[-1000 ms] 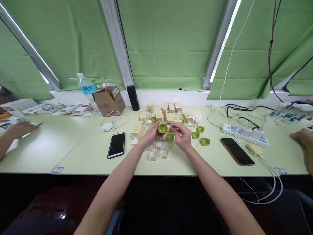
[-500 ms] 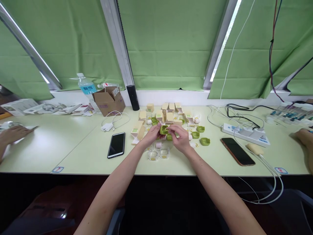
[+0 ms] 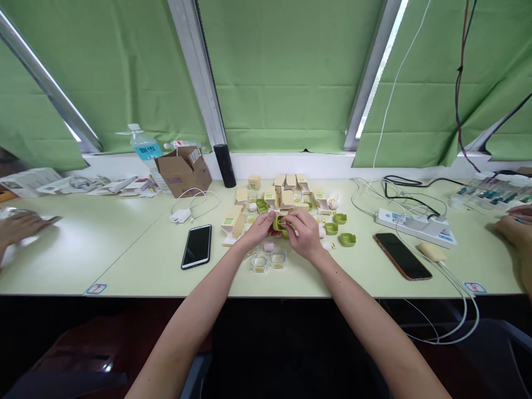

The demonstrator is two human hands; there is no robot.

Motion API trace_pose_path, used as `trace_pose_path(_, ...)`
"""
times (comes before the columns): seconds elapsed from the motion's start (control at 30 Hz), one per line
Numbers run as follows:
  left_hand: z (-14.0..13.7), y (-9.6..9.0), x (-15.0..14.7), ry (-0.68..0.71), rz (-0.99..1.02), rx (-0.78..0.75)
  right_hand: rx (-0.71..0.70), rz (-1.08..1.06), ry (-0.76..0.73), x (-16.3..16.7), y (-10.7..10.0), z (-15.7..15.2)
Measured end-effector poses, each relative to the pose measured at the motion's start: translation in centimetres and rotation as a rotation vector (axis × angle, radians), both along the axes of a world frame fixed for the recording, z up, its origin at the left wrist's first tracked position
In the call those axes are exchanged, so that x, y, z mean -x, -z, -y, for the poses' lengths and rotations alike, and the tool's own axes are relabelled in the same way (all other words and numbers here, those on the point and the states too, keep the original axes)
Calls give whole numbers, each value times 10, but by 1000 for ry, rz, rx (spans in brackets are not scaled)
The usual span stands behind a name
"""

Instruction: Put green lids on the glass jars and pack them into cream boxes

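Observation:
My left hand (image 3: 260, 229) grips a small green plastic case (image 3: 277, 223), its opening turned toward my right hand (image 3: 305, 233). The right fingers are pinched together at that opening, around a tiny yellowish piece too small to name. Below my hands, two clear plastic cups (image 3: 278, 259) with yellow marks stand on the table, and a pale pink cylinder (image 3: 269, 246) lies just behind them. More green cases (image 3: 347, 239) rest to the right of my right hand. Several cream cardboard boxes (image 3: 286, 199) are grouped behind both hands.
On the left lie a phone (image 3: 197, 246) and a white charger (image 3: 181, 215); behind are a brown carton (image 3: 185, 173) and a black cylinder (image 3: 225, 165). A second phone (image 3: 402, 256) and a power strip (image 3: 415, 227) are to the right. Other people's hands show at both sides.
The right fingers have moved in over the green case's opening, and the case has turned slightly in my left hand. The view has shifted a little.

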State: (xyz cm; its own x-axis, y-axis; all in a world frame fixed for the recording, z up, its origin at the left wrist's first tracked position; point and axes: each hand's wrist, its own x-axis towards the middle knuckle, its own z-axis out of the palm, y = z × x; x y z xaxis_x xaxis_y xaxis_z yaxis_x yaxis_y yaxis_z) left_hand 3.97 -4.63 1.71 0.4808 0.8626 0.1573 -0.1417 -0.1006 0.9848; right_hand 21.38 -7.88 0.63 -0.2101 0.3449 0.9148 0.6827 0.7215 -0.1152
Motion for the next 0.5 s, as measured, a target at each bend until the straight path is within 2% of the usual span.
trace_pose_path(0.17, -1, 1, 0, -10, -10, -12, -19, 71, 76, 0, 3, -2)
trace_pose_path(0.5, 1, -4, 1, -4, -35, -51, -39, 83, 67, -3, 6, -5)
